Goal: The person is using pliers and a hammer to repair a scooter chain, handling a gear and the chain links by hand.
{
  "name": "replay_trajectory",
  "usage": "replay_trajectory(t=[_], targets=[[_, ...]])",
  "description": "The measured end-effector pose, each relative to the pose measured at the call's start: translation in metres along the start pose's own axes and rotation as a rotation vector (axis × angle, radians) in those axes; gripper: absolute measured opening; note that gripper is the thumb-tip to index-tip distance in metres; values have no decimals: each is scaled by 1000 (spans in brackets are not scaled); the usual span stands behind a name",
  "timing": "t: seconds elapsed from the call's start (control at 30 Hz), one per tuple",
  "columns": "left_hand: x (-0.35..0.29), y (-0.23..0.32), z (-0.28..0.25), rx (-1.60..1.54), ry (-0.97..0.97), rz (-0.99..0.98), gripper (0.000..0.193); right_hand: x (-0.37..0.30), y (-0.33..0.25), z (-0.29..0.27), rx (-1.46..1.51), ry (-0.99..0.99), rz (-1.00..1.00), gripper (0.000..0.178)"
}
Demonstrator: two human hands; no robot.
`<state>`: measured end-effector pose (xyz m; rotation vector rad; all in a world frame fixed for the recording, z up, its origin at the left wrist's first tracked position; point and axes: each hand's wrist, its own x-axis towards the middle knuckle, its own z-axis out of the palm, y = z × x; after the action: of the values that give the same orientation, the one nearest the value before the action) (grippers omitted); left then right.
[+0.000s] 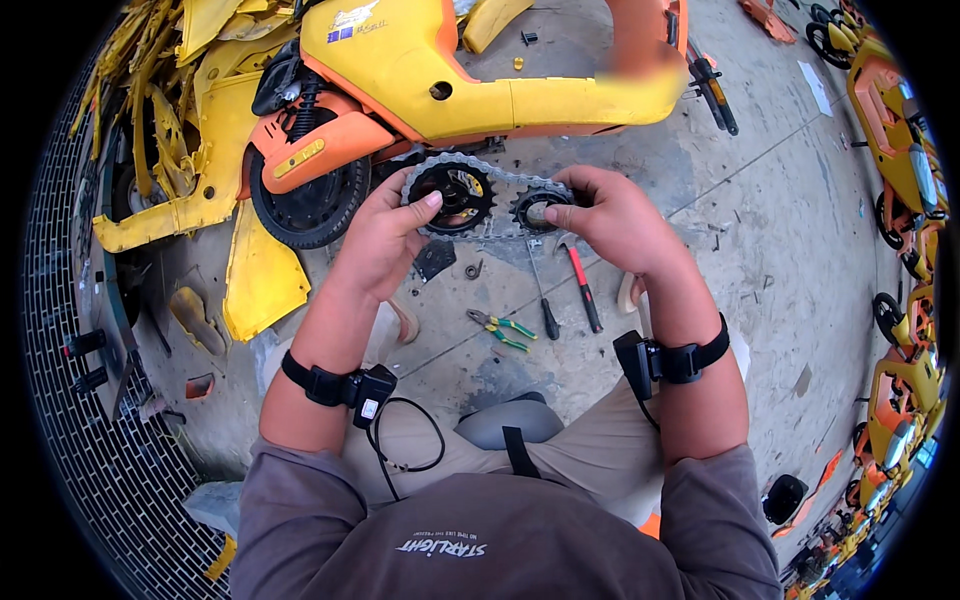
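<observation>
My left hand [382, 240] grips a large black sprocket [470, 190] at its left side, thumb laid over the rim. A smaller black sprocket [524, 210] is in my right hand [612, 222], with the thumb pressed near its middle. One grey metal chain [505, 176] loops around both sprockets, which are held up side by side above the ground. The fingers behind the sprockets are partly hidden. Below them on the concrete lie green-and-yellow handled pliers [502, 328], a dark-handled screwdriver [547, 312] and a red-and-black handled hammer [583, 290].
Just beyond my hands lies a yellow-and-orange scooter [480, 108] with a black wheel [320, 205]. Yellow body panels [215, 120] are heaped at the far left. More yellow scooters [890, 400] line the right side. A dark flat piece [435, 258] lies under my left hand.
</observation>
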<state>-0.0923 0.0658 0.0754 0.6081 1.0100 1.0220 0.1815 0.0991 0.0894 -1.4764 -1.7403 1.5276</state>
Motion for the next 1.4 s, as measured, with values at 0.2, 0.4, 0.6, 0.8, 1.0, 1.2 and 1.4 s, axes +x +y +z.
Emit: replay_trajectory(t=[0.2,0.4,0.6,0.8,1.0,1.2,1.4], targets=[[2,0,1,-31,25,-28,33,3,5,4,34,7,-59,35],[3,0,5,-41,36,-43,32,1,-3,0,4,12,-17,35],[4,-1,8,-48,48,-52,32,1,-1,-2,7,39,-17,35],[3,0,9,-44,44,-48,32,0,-1,-3,-5,42,-14,35],[4,0,9,-41,46,-45,31,-1,0,-2,13,59,-57,37],[2,2,10,-37,54,-51,31,-2,-4,-2,-56,50,-44,33],[1,0,7,-23,38,-39,32,0,-4,-1,-55,43,-32,33]])
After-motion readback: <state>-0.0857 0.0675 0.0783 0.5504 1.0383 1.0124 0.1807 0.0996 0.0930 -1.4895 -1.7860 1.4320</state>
